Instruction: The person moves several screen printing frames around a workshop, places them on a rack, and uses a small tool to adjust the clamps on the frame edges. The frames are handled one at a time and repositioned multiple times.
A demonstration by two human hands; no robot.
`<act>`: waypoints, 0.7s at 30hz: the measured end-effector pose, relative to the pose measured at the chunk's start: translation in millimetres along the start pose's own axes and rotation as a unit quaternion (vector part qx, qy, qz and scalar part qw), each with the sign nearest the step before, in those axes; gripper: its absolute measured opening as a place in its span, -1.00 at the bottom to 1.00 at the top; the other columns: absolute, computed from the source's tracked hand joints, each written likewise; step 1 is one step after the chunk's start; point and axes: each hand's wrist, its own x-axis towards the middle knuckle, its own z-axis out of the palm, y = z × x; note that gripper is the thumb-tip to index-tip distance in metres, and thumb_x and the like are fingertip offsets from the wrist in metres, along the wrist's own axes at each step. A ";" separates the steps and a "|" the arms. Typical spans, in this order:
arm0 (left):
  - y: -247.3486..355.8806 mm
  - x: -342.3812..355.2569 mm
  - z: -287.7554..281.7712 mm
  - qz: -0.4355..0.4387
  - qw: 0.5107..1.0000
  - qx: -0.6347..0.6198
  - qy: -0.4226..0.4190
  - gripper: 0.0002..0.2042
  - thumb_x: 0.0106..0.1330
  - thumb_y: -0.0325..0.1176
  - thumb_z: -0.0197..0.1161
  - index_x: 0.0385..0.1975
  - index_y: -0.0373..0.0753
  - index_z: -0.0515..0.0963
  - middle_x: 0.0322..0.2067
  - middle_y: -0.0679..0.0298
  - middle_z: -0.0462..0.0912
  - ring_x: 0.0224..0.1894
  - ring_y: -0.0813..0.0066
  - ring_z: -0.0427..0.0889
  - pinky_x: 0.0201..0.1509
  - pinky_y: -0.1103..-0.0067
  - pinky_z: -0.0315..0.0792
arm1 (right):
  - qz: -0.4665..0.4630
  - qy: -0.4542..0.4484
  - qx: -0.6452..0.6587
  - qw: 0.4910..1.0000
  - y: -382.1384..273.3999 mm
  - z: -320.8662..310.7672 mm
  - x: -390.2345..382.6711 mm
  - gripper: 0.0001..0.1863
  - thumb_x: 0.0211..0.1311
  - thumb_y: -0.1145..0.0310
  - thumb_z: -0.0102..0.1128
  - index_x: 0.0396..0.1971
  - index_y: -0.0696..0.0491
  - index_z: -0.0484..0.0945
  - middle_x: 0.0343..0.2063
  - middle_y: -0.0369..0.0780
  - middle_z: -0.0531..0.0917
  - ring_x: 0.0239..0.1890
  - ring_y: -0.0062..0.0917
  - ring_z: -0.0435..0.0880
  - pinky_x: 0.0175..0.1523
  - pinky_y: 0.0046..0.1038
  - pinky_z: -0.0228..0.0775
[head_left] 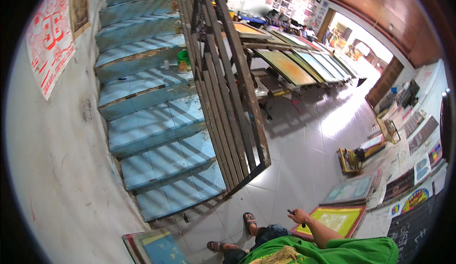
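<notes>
My right hand (pixel 299 216) is closed round a slim black object (pixel 290 212), whose kind I cannot make out. Its ends poke out past my fingers. The hand is held in front of my green shirt, and in the picture it overlaps the edge of a yellow framed screen (pixel 335 219) leaning low on the right. My left hand is out of view. Below are my sandalled feet (pixel 249 222) on the tiled floor.
Blue tiled stairs (pixel 166 159) rise on the left beside a dark railing (pixel 237 98). Framed panels (pixel 285 67) lie on a long rack ahead. More frames (pixel 349 190) lean along the right wall. A blue framed panel (pixel 164 249) stands at lower left.
</notes>
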 end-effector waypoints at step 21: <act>171.1 -11.7 -311.6 -0.280 0.805 -0.516 -0.092 -0.45 0.44 0.11 0.31 0.26 -0.13 0.59 -0.23 -0.03 0.81 -0.25 -0.11 0.79 -0.13 0.13 0.66 | -0.003 -0.172 0.096 0.980 183.5 25.1 86.1 -0.59 0.43 0.09 0.25 -0.32 0.21 0.68 -0.67 -0.23 0.58 -0.67 -0.45 0.58 -0.56 -0.32 0.38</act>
